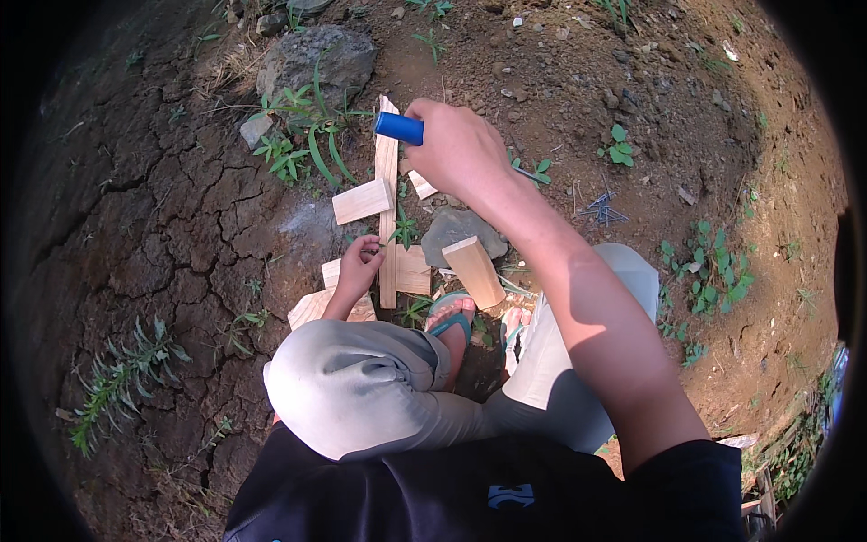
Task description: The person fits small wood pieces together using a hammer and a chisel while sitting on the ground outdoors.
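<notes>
My right hand (pixel 456 149) is raised over the far end of a long, narrow wooden strip (pixel 387 253), its fingers wrapped around a tool with a blue cylindrical end (pixel 399 128). The fist and forearm cover most of that tool, so its kind does not show. Lower down, beside the strip's left edge, my left hand (pixel 359 264) has its fingers curled into a pinch; anything between them is too small to make out. A short wooden block (pixel 362 201) touches the strip above the left hand. Another flat wooden piece (pixel 413 271) lies against the strip's right side.
A wooden block (pixel 474 273) leans by a flat grey stone (pixel 462 233) near my sandalled feet. Loose nails (pixel 603 210) lie on the soil to the right. More wood pieces (pixel 312 307) sit by my left knee. A large rock (pixel 318 65) and weeds stand beyond.
</notes>
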`<state>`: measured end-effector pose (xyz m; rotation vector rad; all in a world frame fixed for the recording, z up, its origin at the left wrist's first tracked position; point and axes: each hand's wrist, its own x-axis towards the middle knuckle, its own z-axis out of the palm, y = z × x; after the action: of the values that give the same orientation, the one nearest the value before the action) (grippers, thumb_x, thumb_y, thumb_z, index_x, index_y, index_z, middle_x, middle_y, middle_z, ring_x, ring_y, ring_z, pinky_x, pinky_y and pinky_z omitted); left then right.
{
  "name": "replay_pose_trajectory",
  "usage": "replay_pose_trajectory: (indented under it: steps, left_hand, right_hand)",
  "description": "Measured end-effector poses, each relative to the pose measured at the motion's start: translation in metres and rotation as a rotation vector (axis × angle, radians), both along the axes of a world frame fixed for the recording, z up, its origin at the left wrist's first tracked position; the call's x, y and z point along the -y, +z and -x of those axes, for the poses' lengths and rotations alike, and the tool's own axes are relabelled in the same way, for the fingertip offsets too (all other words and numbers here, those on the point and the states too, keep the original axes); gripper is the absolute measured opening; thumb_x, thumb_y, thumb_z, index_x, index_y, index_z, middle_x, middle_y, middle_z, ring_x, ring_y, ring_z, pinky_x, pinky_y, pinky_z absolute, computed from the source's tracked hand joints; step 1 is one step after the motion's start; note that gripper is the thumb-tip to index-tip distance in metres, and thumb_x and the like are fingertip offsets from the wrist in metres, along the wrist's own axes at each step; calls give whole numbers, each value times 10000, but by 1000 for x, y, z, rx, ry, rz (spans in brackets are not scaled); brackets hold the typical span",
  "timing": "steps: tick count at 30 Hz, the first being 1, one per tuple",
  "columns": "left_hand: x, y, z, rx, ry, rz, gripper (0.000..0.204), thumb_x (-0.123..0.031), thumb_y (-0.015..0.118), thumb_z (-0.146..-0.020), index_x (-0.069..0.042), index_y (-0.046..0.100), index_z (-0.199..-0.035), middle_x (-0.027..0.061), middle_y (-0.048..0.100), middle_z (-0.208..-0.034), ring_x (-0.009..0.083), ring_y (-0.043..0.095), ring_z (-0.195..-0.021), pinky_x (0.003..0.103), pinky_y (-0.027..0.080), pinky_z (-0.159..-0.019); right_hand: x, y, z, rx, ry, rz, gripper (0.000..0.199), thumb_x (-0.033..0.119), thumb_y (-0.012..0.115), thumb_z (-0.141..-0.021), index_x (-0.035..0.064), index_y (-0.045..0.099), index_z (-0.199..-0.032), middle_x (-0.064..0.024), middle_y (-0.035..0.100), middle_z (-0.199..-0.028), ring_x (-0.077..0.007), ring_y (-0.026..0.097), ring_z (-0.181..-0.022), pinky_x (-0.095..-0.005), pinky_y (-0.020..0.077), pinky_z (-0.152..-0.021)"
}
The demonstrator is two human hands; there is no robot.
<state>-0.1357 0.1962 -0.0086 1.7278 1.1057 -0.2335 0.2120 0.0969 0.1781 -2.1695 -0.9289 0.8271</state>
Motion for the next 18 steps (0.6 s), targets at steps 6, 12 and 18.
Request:
replay_pose_trajectory:
  steps: [6,12,18]
  left_hand:
    - [-9,-75,27,129,-198,-313,484,-143,796,-812,-45,622,-1252,132,608,-1124,222,658,-902,360,550,-795]
    - [7,-31,-27,-33,-107,-259,617,-223,878,-746,-23,598,-1258,142,630,-1159,235,640,-884,363,547,-776]
    - [14,-22,-48,-124,26,-234,673,-272,890,-733,-28,595,-1286,134,658,-1106,241,644,-894,382,549,-780]
  right_hand:
    - [17,-5,79,24,506,-45,286,85,712,-790,41,692,-1072,-190,741,-910,-360,737,-888,-463,589,-741]
    - [33,-16,134,88,887,206,214,105,696,-856,33,743,-1052,-126,758,-1052,-275,739,-1014,-399,595,-795]
    - [35,-15,115,47,900,300,275,99,681,-871,42,708,-1139,-124,756,-1037,-281,738,-1025,-402,600,-812]
